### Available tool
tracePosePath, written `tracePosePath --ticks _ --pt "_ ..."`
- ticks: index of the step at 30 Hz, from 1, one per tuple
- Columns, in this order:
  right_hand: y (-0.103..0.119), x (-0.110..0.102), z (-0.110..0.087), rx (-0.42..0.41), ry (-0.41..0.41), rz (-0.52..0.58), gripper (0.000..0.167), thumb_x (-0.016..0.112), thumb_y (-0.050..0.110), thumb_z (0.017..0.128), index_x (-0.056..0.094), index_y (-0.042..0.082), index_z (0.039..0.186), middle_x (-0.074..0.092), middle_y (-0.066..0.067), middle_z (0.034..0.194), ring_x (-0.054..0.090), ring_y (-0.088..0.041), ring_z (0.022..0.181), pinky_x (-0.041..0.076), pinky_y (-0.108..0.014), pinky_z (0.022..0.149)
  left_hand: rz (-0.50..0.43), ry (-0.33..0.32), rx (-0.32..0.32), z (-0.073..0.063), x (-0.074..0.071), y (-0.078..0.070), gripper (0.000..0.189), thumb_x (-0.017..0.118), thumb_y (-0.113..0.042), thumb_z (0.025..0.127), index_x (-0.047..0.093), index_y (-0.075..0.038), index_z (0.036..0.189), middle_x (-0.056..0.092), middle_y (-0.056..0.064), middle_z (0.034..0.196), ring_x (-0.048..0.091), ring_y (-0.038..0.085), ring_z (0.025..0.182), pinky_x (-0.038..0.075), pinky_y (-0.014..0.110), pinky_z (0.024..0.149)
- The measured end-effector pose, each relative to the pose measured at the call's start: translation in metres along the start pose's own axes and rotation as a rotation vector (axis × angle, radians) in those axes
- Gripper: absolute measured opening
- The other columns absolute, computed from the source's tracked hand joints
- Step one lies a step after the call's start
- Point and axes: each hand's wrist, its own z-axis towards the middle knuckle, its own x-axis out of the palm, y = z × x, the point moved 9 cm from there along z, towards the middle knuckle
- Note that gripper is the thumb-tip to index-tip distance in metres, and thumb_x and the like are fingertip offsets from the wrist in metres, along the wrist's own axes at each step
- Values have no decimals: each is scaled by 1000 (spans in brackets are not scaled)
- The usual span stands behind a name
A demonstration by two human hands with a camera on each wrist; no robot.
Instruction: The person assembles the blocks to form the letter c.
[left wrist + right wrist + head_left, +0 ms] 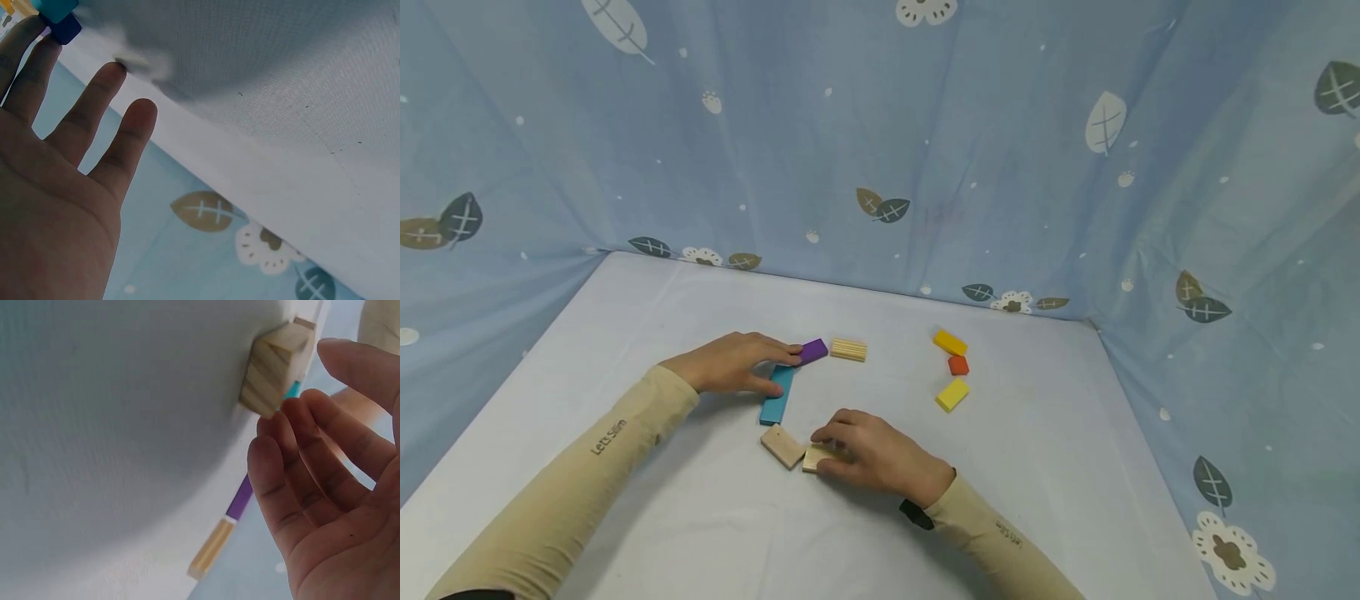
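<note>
Five blocks form a bent row on the white table. My left hand touches it at the far corner, fingertips on the purple block and thumb on the blue block. In the left wrist view these fingers are extended and spread. At the near end, my right hand holds a pale wooden block between thumb and fingers, covering part of it. The right wrist view shows the wooden block's striped end by the fingertips. Another plain wooden block lies slantwise between it and the blue one.
A ridged, striped wooden block lies just right of the purple one. Farther right are an orange-yellow block, a small red block and a yellow block. A blue leaf-patterned curtain hangs behind the white table.
</note>
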Motion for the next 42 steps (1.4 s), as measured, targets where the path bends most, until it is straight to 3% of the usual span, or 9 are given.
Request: tracePosePath --ticks 13,29,36,42 --pt "-17 -26 -10 59 -44 8 35 72 31 97 69 14 127 65 4 117 60 -7 108 50 -21 94 4 -4 4 0 -2 -3 60 78 -36 90 61 -11 142 49 3 153 46 34 139 35 61 111" --pt "-62 -78 -51 154 -229 -34 42 78 18 92 65 14 131 59 3 131 55 -12 123 50 -32 102 -9 4 -1 -1 -1 -4 59 79 -33 90 61 -11 142 49 4 154 45 35 139 34 61 112" --pt "-85 -85 -68 165 -226 -28 51 62 -7 90 60 14 137 52 -1 144 50 -16 131 53 -33 96 -10 5 -12 -1 -1 -3 59 78 -33 90 61 -11 142 48 3 154 44 35 140 32 63 112" --pt "-106 -92 -80 206 -248 -39 53 60 -12 89 62 13 135 53 -1 142 50 -18 129 52 -35 93 -7 10 -12 -1 -1 -4 59 78 -35 91 61 -12 143 48 3 155 43 36 140 32 64 112"
